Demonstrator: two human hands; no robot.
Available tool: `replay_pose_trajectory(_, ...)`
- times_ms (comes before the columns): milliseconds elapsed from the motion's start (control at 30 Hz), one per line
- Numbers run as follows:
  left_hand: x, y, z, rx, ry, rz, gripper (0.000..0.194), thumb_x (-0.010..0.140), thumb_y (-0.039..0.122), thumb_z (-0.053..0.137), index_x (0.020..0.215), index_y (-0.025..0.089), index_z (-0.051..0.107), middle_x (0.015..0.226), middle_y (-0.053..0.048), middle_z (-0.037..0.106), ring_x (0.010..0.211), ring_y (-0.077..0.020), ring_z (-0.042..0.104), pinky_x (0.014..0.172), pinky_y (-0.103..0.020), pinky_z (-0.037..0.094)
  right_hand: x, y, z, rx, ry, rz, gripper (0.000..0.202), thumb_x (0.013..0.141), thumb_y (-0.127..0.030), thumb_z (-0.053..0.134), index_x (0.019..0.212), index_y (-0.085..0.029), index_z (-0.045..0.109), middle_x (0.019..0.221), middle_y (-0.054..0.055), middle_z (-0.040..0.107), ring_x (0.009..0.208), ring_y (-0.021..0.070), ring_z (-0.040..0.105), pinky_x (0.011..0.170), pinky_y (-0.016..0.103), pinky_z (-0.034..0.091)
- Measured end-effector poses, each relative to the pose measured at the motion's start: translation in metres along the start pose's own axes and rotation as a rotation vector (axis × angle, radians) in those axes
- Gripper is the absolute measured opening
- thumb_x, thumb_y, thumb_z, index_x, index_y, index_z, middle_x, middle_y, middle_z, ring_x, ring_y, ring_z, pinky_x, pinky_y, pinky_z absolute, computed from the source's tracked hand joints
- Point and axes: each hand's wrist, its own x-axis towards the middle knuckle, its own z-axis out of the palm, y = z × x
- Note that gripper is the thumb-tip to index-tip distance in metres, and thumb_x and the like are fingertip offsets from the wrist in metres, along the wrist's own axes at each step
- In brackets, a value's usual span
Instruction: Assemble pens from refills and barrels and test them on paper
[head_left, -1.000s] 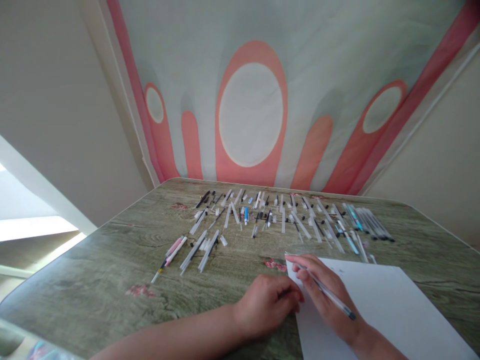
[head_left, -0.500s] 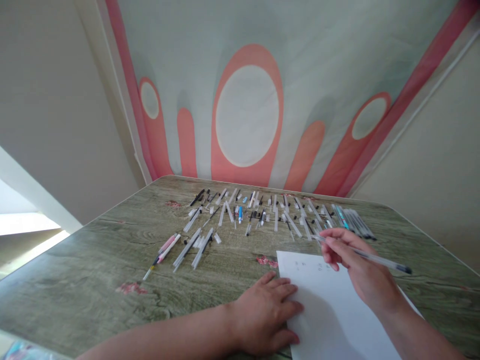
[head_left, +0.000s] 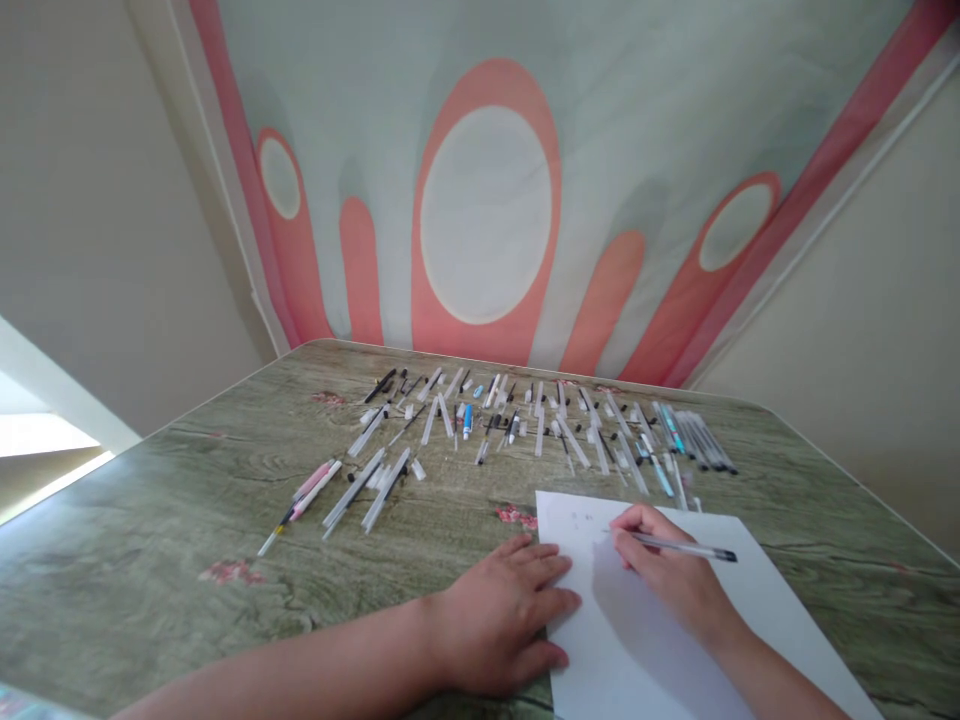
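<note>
A white sheet of paper (head_left: 581,640) lies at the table's near right, with small faint marks near its top left. My left hand (head_left: 506,615) rests flat with fingers spread, its fingertips over the paper's left edge. In my right hand (head_left: 664,565) is a clear pen (head_left: 686,547) with a dark end pointing right; its tip is at the upper part of the sheet, close to the marks. Whether the tip touches the paper is too small to tell.
Beyond the paper, rows of pen parts (head_left: 540,432) spread across the wood-patterned table (head_left: 225,520). Several clear pens (head_left: 705,442) lie side by side at the right. A pink and white pen group (head_left: 311,490) lies at the left. A patterned wall covering (head_left: 487,215) stands behind.
My right hand has moved left and down with the pen, from above the paper's top to near the marks. The view has shifted slightly; my left hand still lies at the paper's edge.
</note>
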Motion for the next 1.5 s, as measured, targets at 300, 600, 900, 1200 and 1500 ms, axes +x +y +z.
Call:
replay_pose_trajectory(300,0.0016,-0.0009,0.0001,-0.008,-0.012,0.001,0.045,0.082,0.038,0.054,0.124,0.021,0.051,0.137,-0.012,0.044,0.129,-0.0305,0.034,0.108,-0.047,0.019,0.0021,-0.0015,0.0054,-0.149,0.041,-0.083,0.017,0.080,-0.035,0.052,0.073,-0.020,0.056,0.065,-0.002,0.058,0.061,0.0154,0.053,0.058,0.026,0.041)
replay_pose_trajectory(600,0.0019,-0.0009,0.0005,0.001,-0.008,0.000,0.046,0.083,0.037,0.053,0.126,0.022,0.050,0.137,-0.012,0.044,0.129,-0.0300,0.035,0.108,-0.048,0.019,0.0036,-0.0016,0.0070,-0.189,0.060,-0.099,0.013,0.078,-0.031,0.053,0.074,-0.020,0.058,0.067,-0.001,0.062,0.065,0.0167,0.056,0.061,0.027,0.043)
replay_pose_trajectory(900,0.0021,-0.0021,0.0018,0.012,-0.008,0.011,0.045,0.083,0.036,0.052,0.125,0.020,0.050,0.136,-0.011,0.045,0.128,-0.0294,0.035,0.108,-0.046,0.019,0.0043,0.0021,0.0065,-0.209,0.055,-0.107,0.012,0.079,-0.029,0.052,0.073,-0.020,0.058,0.066,-0.002,0.061,0.064,0.0161,0.056,0.061,0.026,0.042)
replay_pose_trajectory(1200,0.0022,-0.0040,0.0024,0.012,-0.008,0.009,0.044,0.083,0.037,0.051,0.125,0.021,0.050,0.136,-0.010,0.045,0.128,-0.0283,0.036,0.109,-0.045,0.019,0.0031,-0.0008,0.0060,-0.204,0.038,-0.088,0.012,0.079,-0.029,0.052,0.073,-0.020,0.056,0.066,-0.001,0.061,0.065,0.0167,0.057,0.062,0.027,0.043)
replay_pose_trajectory(1500,0.0023,-0.0026,0.0021,0.038,-0.007,0.008,0.042,0.085,0.036,0.050,0.124,0.021,0.051,0.136,-0.010,0.046,0.128,-0.0277,0.037,0.108,-0.045,0.021,0.0051,0.0054,0.0059,-0.222,0.051,-0.092,0.014,0.081,-0.031,0.051,0.074,-0.020,0.055,0.067,-0.001,0.059,0.066,0.0162,0.055,0.063,0.026,0.042)
